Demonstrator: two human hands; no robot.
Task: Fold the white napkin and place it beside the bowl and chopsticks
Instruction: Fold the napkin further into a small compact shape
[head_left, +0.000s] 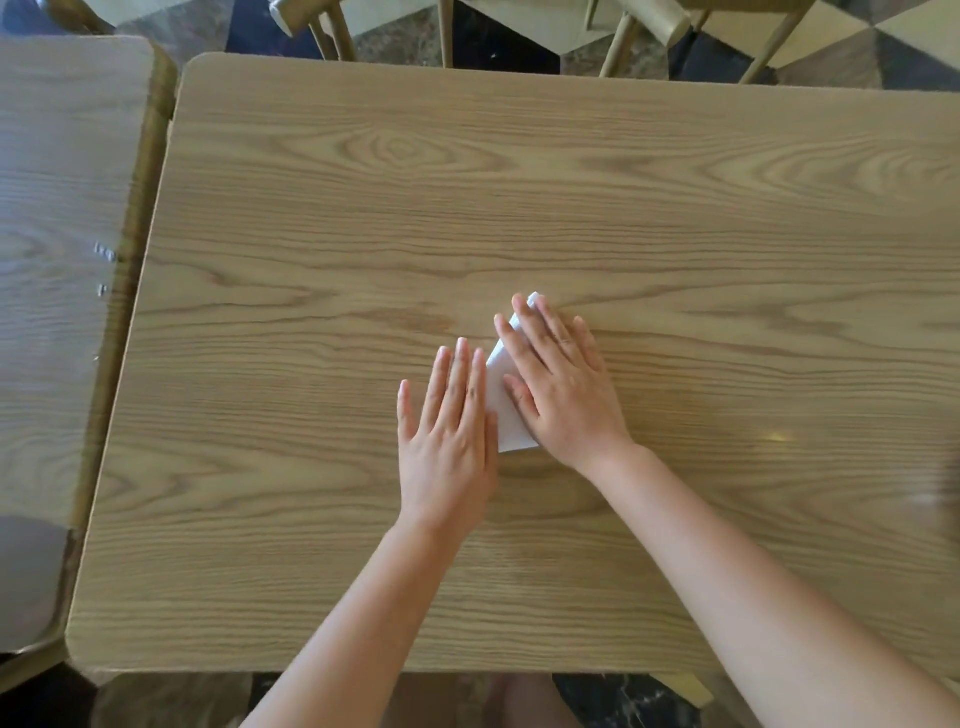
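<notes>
A white napkin (501, 395) lies folded on the wooden table (519, 208), near the middle and slightly toward me. My right hand (558, 387) rests flat on top of it with fingers spread, covering most of it. My left hand (447, 436) lies flat on the table at the napkin's left edge, its fingers straight and touching the napkin's side. Only a narrow white strip between the hands and a corner past my right fingertips show. No bowl or chopsticks are in view.
A second wooden table (62, 234) stands close on the left, separated by a narrow gap. Wooden chair legs (332, 31) line the far side of my table. The near table edge runs just above my lap.
</notes>
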